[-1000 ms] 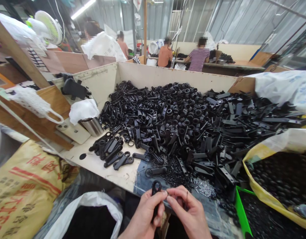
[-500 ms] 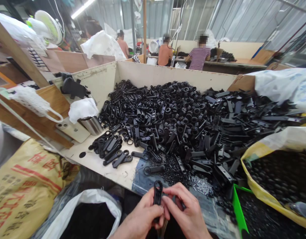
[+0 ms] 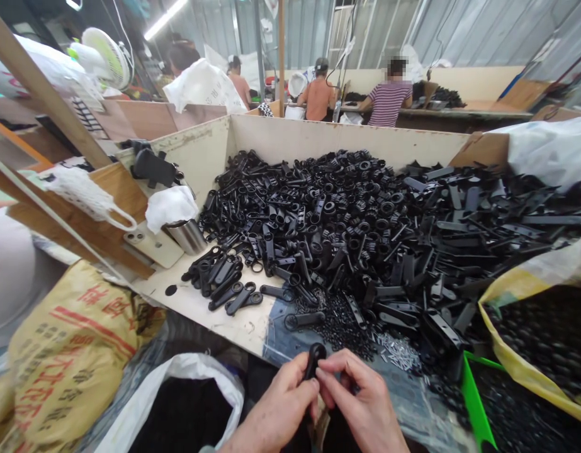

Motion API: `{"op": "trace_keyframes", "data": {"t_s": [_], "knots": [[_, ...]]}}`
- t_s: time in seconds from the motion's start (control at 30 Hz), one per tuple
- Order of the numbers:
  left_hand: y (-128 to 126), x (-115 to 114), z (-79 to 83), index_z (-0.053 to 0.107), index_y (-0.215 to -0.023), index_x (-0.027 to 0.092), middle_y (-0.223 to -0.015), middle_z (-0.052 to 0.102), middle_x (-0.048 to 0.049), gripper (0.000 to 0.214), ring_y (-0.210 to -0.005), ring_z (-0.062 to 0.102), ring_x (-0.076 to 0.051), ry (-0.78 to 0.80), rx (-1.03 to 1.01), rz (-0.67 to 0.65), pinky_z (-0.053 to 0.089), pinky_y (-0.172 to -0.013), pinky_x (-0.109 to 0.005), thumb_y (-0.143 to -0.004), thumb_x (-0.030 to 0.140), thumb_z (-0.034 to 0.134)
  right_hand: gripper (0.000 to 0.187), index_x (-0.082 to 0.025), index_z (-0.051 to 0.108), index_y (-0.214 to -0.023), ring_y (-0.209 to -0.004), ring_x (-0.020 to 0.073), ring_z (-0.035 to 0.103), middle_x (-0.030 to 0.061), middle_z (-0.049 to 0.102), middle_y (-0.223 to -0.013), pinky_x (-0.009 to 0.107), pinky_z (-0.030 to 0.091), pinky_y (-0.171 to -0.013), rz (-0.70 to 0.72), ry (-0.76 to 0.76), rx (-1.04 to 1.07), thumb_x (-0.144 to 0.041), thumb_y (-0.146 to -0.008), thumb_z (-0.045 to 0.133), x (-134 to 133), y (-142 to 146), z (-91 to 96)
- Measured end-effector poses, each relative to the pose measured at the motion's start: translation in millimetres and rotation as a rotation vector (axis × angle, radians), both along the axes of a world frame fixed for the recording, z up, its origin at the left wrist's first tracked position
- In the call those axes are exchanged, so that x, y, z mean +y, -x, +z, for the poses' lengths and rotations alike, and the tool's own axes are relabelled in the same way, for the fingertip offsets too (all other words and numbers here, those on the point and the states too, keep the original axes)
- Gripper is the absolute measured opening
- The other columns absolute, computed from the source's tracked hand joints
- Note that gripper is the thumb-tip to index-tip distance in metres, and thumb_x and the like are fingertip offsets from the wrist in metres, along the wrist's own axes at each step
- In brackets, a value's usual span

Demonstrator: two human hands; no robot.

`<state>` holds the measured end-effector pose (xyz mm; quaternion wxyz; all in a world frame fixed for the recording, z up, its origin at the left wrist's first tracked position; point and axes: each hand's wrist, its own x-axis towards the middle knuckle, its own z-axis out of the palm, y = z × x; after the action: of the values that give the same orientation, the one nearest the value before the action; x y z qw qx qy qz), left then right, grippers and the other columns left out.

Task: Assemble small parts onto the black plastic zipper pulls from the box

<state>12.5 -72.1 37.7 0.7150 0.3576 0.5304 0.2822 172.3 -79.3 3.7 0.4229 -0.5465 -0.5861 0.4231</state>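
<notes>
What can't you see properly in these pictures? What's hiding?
The lower end of the black plastic part: head view, hidden behind the left hand and right hand.
The tiny silver pieces: head view, too small to tell what they are.
The dark stuff in the white plastic bag: head view, cut off by the bottom edge.
The black heap on the far bench: head view, too small to make out.

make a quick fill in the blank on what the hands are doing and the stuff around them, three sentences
The left hand and right hand together hold one ____ plastic part.
The woven sack at the lower left bears ____ lettering.
The co-worker farthest right at the far bench wears a ____ shirt.

Missing words: black, red, striped
</notes>
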Motion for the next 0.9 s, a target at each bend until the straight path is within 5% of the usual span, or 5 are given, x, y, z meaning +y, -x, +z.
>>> {"op": "trace_keyframes", "data": {"t_s": [0.17,0.33,0.6,0.77,0.9], "knots": [[6,-2,-13.1,0.063,-0.095,0.018,-0.065,0.056,0.0044,0.027,-0.057,0.044,-0.011,-0.146,0.058,-0.111,0.037,-0.059,-0.023,-0.095,0.043,0.053,0.018,-0.022,0.075,-0.101,-0.065,0.0145,0.068,0.0034,0.072,-0.082,0.02,0.052,-0.059,0.089,-0.282,-0.163,-0.026,-0.101,0.057,-4,-2,-1.2],[13,-7,-44.8,0.06,-0.121,0.021,-0.06,0.053,0.0066,0.051,-0.054,0.042,-0.013,-0.159,0.115,0.027,0.035,-0.054,-0.024,-0.09,0.061,0.057,0.034,-0.019,0.066,-0.129,-0.067,0.0156,0.072,0.0051,0.071,-0.081,0.02,0.057,-0.061,0.213,-0.535,-0.471,-0.019,-0.104,0.043,-4,-4,-1.3],[15,-8,-51.3,0.06,-0.109,0.02,-0.058,0.047,0.0084,0.052,-0.051,0.032,-0.011,-0.161,0.118,-0.037,0.028,-0.051,-0.024,-0.092,0.067,0.046,0.036,-0.022,0.058,-0.131,-0.078,0.0159,0.076,0.0069,0.073,-0.096,0.019,0.06,-0.066,0.242,-0.409,-0.612,-0.029,-0.109,0.031,-6,-17,19.5],[12,-9,-53.6,0.06,-0.114,0.02,-0.058,0.048,0.0076,0.056,-0.052,0.036,-0.013,-0.195,0.163,-0.013,0.032,-0.054,-0.025,-0.09,0.07,0.047,0.044,-0.018,0.066,-0.118,-0.063,0.0164,0.074,0.0055,0.07,-0.078,0.02,0.057,-0.057,0.29,-0.466,-0.678,-0.025,-0.11,0.023,-4,-14,5.6],[11,-9,-47.9,0.062,-0.113,0.021,-0.06,0.051,0.0056,0.054,-0.058,0.043,-0.016,-0.221,0.2,-0.001,0.037,-0.06,-0.027,-0.089,0.068,0.051,0.039,-0.02,0.067,-0.116,-0.07,0.0168,0.075,0.0061,0.073,-0.084,0.02,0.058,-0.065,0.293,-0.354,-0.633,-0.025,-0.11,0.029,-6,-8,-5.0]]}}
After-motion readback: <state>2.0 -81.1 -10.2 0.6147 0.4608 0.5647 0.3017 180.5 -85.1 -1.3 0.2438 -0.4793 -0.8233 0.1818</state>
